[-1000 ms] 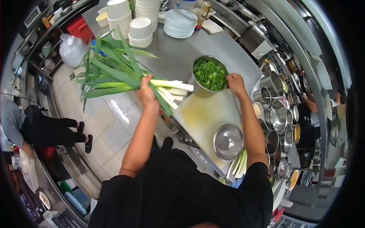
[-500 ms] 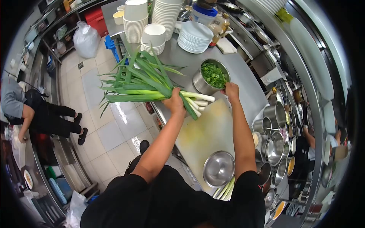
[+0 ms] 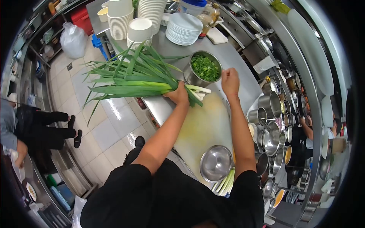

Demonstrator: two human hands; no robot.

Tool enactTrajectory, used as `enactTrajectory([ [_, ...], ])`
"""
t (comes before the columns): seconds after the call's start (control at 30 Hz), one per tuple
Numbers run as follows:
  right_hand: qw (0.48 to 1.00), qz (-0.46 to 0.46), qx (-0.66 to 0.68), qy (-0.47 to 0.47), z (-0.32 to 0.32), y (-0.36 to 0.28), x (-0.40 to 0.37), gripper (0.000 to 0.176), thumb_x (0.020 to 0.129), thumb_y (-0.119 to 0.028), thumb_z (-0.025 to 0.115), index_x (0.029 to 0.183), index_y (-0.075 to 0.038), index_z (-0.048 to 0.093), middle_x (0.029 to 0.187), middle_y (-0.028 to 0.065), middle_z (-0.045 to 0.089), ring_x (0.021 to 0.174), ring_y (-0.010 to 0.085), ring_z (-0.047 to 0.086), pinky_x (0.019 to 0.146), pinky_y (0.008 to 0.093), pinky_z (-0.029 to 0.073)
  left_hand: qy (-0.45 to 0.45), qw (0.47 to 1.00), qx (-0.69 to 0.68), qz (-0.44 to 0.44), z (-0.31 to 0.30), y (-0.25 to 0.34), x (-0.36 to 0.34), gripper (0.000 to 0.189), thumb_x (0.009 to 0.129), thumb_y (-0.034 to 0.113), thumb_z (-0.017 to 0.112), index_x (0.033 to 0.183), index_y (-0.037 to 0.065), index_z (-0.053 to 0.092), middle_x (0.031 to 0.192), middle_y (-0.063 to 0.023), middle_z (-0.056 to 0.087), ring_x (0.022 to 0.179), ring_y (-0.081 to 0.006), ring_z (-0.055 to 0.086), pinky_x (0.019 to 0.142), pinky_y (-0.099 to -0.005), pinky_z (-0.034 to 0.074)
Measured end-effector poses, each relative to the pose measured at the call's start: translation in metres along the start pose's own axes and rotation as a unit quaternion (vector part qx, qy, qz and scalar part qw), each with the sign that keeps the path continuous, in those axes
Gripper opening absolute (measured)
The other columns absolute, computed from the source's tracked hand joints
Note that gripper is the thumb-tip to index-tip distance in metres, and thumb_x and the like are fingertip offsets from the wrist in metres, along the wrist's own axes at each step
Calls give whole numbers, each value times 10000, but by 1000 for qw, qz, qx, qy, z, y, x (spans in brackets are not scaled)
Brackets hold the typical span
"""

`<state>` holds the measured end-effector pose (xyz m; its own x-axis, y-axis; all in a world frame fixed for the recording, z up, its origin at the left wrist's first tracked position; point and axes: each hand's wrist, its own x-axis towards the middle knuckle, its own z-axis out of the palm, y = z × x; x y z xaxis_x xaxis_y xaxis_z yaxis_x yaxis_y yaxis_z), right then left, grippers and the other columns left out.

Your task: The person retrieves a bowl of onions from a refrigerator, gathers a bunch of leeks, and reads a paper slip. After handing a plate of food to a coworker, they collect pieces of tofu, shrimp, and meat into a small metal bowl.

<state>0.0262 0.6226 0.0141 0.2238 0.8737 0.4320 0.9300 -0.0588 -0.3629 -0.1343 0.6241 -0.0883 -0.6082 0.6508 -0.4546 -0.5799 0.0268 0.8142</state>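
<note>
My left hand (image 3: 180, 93) is wrapped round a bunch of leafy green onions (image 3: 142, 78). Their long leaves fan out to the left past the table edge, and the white ends point right over the cutting board (image 3: 201, 125). Just right of the steel pot (image 3: 194, 78), my right hand (image 3: 230, 80) is closed near the rim; whether it holds anything is hidden. Chopped greens (image 3: 205, 67) fill the pot. At the near end of the board sits a steel bowl (image 3: 216, 163), with more green onion stalks (image 3: 226, 183) beside it.
White plates (image 3: 184, 30) and stacked white containers (image 3: 118, 24) stand at the table's far end. Many steel pots and pans (image 3: 270, 138) crowd the right side. A person (image 3: 45, 123) stands at the left counter, and another person (image 3: 308, 131) is partly visible at right.
My right hand has come away from the pot's rim, its fingers still curled. My left hand has shifted the green onions slightly toward the pot. The view has moved a little.
</note>
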Motion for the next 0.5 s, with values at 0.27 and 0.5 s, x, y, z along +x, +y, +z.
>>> enactTrajectory([
  [0.27,919,-244,83,-300,45,-59,-42,294,856,-230,558,1060,-18,550,1040,171,548,1025,317,512,869,394,420,-99,976,-2,-194,-10,30,-3,1023,631,162,806,1307,-71,75,1276,-204,398,1098,-264,490,902,-353,449],
  [0.5,907,-164,-3,-388,63,-69,-39,612,768,-304,653,1252,-6,425,1189,212,442,1099,353,445,944,391,377,-205,916,103,-330,-17,50,16,1073,671,367,801,1353,-84,107,1327,-189,374,1100,-274,492,866,-422,473],
])
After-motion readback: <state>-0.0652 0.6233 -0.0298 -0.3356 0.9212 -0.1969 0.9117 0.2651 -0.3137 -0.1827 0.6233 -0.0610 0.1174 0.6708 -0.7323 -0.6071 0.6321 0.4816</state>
